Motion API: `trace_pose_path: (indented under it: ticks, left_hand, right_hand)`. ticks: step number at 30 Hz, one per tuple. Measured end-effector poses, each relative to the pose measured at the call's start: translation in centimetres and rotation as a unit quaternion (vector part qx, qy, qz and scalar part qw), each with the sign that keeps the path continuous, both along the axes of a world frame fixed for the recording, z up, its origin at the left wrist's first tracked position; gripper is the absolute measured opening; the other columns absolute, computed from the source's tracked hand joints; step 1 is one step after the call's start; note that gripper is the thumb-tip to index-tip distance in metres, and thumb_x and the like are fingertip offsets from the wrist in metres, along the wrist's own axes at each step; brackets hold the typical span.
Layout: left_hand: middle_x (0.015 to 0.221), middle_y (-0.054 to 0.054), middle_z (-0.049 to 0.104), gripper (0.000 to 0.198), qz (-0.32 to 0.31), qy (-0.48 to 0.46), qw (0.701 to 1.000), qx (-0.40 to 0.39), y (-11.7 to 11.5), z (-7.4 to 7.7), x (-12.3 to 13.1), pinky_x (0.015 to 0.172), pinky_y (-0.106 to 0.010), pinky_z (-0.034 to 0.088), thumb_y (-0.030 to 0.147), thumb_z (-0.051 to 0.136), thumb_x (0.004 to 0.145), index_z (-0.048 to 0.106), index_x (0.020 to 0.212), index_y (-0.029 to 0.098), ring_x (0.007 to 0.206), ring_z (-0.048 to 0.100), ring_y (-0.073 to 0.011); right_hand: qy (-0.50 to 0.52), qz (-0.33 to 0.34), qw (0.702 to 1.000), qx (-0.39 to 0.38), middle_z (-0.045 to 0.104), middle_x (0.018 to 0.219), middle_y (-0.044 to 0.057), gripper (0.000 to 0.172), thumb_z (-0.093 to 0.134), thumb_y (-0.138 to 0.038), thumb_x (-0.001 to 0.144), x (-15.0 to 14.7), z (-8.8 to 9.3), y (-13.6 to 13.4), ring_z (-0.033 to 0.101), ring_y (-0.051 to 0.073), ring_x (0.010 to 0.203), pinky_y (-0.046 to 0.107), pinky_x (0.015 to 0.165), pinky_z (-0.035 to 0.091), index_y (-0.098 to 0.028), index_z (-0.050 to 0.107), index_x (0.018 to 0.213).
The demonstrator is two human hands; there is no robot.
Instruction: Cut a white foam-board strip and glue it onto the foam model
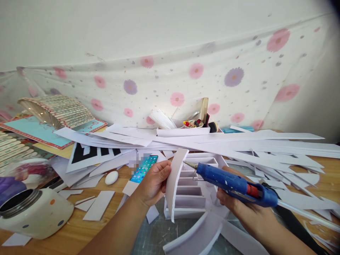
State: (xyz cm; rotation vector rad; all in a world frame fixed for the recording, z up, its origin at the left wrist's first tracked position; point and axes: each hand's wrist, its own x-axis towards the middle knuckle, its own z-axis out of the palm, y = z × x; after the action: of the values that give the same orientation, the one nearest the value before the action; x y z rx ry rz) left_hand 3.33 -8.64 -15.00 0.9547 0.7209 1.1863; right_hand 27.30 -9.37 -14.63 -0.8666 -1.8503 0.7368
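Note:
My left hand [156,179] grips a curved strip of white foam board [175,180] upright, thumb on its near face. In my right hand [233,203] is a blue hot glue gun [231,182], its metal nozzle pointing left at the strip's upper right edge. Whether the nozzle touches the edge I cannot tell. A long glue stick [305,210] sticks out of the gun's back. Behind the strip lies a white foam-board frame with several compartments [191,202], partly hidden by strip and gun. Nearer me, a curved white channel piece [193,235] rests on the cutting mat [156,233].
Long white board strips [239,145] are piled across the back. A phone [145,169] with a lit screen lies left of centre, beside a small white oval object [111,177]. An open-mouthed jar [39,212] stands front left. A white tray [183,132] holds tools at the wall.

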Motion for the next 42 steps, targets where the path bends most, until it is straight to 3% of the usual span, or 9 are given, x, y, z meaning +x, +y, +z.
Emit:
trace_pose_path:
  ticks: [22, 32, 42]
  left_hand:
    - [0.046, 0.006, 0.048, 0.042, -0.014, 0.000, 1.000, 0.008, 0.00, -0.24, -0.14, 0.036, -0.018, 0.015, 0.049, 0.079, 0.068, 0.056, 0.065, 0.014, 0.033, 0.026, -0.0014]
    - [0.044, 0.006, 0.047, 0.043, -0.014, 0.002, 1.000, 0.010, -0.05, -0.18, -0.16, 0.035, -0.018, 0.015, 0.050, 0.079, 0.068, 0.056, 0.064, 0.014, 0.032, 0.027, -0.0015]
    - [0.046, 0.006, 0.048, 0.044, -0.018, 0.008, 1.000, 0.005, 0.22, -0.48, -0.37, 0.035, -0.017, 0.015, 0.051, 0.079, 0.068, 0.056, 0.066, 0.014, 0.033, 0.027, -0.0014]
  right_hand:
    - [0.021, -0.032, 0.999, -0.005, 0.055, 0.067, 0.001, 0.032, 0.054, -0.041, 0.087, 0.20, -0.10, 0.02, 0.052, 0.017, 0.059, 0.031, 0.055, 0.047, -0.023, 0.046, 0.062]
    - [0.031, -0.035, 0.999, 0.006, 0.056, 0.070, -0.001, 0.015, 0.055, -0.034, 0.089, 0.40, -0.37, 0.28, 0.055, 0.018, 0.061, 0.032, 0.058, 0.047, -0.025, 0.054, 0.077]
    - [0.060, -0.051, 0.997, -0.009, 0.055, 0.064, -0.001, 0.019, 0.056, -0.038, 0.087, 0.28, -0.46, 0.37, 0.054, 0.018, 0.057, 0.032, 0.057, 0.050, -0.024, 0.057, 0.074]
